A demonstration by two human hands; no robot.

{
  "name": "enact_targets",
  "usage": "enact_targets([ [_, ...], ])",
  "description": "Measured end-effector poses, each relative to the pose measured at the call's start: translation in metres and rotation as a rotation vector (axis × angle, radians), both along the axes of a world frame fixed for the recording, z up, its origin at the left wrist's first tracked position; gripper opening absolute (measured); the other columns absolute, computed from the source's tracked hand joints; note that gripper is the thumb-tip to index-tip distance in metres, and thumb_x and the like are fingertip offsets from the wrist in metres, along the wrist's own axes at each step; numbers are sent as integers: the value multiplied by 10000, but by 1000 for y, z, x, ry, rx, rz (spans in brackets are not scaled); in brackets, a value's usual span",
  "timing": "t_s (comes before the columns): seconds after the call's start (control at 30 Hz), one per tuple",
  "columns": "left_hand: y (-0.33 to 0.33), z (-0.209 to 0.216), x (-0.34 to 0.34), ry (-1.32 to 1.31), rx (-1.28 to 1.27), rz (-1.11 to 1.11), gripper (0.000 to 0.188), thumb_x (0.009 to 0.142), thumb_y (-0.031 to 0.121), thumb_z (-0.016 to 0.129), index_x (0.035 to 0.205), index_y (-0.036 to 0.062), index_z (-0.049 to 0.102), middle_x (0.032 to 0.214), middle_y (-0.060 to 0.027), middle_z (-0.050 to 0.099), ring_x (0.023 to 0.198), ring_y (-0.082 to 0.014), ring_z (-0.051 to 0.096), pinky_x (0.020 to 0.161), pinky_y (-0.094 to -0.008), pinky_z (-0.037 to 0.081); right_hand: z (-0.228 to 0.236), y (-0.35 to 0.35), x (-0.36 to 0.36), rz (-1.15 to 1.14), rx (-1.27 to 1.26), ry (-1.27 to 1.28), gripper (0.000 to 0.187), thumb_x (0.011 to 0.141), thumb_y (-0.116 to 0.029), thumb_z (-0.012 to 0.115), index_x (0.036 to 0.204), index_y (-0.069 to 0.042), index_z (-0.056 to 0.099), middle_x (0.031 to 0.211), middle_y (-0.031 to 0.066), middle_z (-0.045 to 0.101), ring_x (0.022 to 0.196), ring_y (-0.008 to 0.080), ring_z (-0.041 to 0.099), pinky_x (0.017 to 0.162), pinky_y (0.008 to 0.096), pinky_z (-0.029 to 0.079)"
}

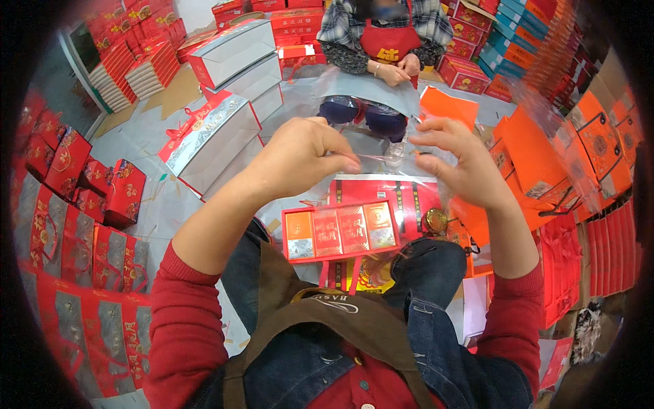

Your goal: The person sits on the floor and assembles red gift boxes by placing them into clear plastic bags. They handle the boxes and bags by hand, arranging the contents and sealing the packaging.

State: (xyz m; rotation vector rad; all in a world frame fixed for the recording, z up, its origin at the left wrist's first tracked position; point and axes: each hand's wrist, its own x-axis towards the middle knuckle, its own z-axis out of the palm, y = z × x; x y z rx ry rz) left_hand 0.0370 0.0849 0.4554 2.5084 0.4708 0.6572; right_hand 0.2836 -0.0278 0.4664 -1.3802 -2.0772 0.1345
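Observation:
My left hand is closed, thumb and fingertips pinching the edge of a clear plastic bag in front of me. Across from it, my right hand has its thumb and fingers apart, close to the same thin plastic. Whether the film touches those fingers is hard to tell. Below both hands, a red gift box with red and orange-silver small boxes inside rests over my lap. Behind it lies a larger red printed package, with a small round gold-green item at its right side.
Opposite me sits a person in a red apron, hands together. White-sided cartons stand at the left front. Orange boxes crowd the right. Red gift boxes fill the left side, and a yellow-black package lies at my knees.

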Motion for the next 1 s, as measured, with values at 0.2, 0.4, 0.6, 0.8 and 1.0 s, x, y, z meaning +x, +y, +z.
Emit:
enact_targets([
  [0.2,-8,7,2,52,179,16,98,731,145,698,780,61,692,721,-61,647,691,-202,554,636,-319,455,-6,6,-54,20,84,-121,245,739,-151,696,939,-25,632,862,111,635,827,252,594,747,344,461],
  [0.4,-5,7,-6,8,143,-31,97,723,149,708,770,65,694,684,-56,629,678,-192,552,615,-315,449,-2,11,-54,111,-104,147,113,754,-50,678,839,18,651,741,92,655,683,146,619,617,265,478],
  [0.6,-6,17,-15,94,-115,104,106,714,133,724,762,45,690,672,-60,618,674,-161,552,622,-295,441,-2,11,-43,54,-139,130,141,771,-112,663,845,8,648,676,118,632,609,206,620,583,304,481],
  [0.8,-1,16,-20,54,-209,74,131,717,133,733,757,19,681,689,-53,623,670,-136,556,618,-284,437,-12,18,-15,176,41,187,131,803,-113,644,792,17,633,627,61,612,531,147,532,511,276,427],
  [1.0,4,13,-29,64,-343,123,149,713,149,746,764,26,679,689,-40,625,703,-124,562,646,-276,439,7,6,-10,74,-389,170,86,819,-64,624,800,19,621,685,15,604,648,91,545,585,250,438],
])
